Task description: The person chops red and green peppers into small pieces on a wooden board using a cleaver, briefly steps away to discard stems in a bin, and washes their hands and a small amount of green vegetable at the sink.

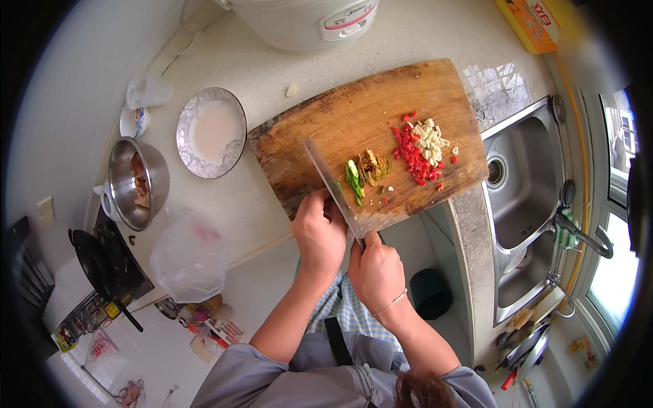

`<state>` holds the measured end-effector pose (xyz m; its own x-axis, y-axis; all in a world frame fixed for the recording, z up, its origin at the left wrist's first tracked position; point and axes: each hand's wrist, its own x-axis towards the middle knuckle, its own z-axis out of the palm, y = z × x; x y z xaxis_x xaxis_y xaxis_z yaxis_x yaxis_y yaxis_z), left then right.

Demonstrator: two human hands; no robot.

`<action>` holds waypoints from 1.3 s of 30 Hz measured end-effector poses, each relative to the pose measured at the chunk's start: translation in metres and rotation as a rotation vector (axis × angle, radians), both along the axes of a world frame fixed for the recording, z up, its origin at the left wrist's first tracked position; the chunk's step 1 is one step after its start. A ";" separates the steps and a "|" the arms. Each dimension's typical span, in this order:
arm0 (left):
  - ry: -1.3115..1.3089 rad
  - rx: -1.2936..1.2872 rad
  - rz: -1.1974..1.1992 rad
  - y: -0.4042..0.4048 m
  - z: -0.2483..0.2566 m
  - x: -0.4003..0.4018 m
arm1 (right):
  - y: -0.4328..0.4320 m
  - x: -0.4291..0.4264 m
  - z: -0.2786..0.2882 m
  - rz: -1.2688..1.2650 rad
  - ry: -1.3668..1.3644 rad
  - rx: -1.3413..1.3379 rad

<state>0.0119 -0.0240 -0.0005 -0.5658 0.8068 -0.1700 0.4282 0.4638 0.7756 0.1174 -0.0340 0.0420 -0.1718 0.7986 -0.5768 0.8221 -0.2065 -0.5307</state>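
My right hand point(378, 270) grips the handle of a cleaver point(331, 181), whose broad blade stands on edge over the near left part of a wooden cutting board point(316, 122). Fingers bent, my left hand point(320, 232) rests against the blade's left side; whatever lies under its fingertips is hidden. Just right of the blade are sliced green pepper point(354, 179) and a small heap of brownish-green slices point(374, 167). Farther right, chopped red chili point(414, 159) lies against a pile of chopped garlic point(431, 140). Small bits are scattered around them.
A rice cooker point(306, 25) stands behind the board. To the left are a plate of whitish liquid point(210, 166), a steel bowl point(116, 176) with meat point(139, 178), and a plastic bag point(189, 260). A double steel sink point(525, 204) lies right; a black wok point(92, 265) sits far left.
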 end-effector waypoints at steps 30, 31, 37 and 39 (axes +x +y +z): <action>0.008 0.129 -0.076 -0.003 -0.008 -0.010 | 0.021 -0.014 -0.015 0.087 -0.035 -0.010; 0.051 0.149 -0.064 -0.003 -0.007 -0.009 | 0.017 -0.012 -0.013 0.071 -0.028 -0.025; -0.018 0.101 -0.058 -0.002 -0.002 -0.006 | -0.003 -0.003 0.005 0.078 -0.077 0.025; -0.008 0.129 -0.048 -0.002 -0.005 -0.007 | -0.003 -0.001 0.000 0.100 -0.048 -0.010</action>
<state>0.0053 -0.0261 -0.0053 -0.5249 0.8485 -0.0675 0.4408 0.3389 0.8312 0.1165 -0.0366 0.0421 -0.2223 0.7732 -0.5939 0.8631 -0.1272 -0.4887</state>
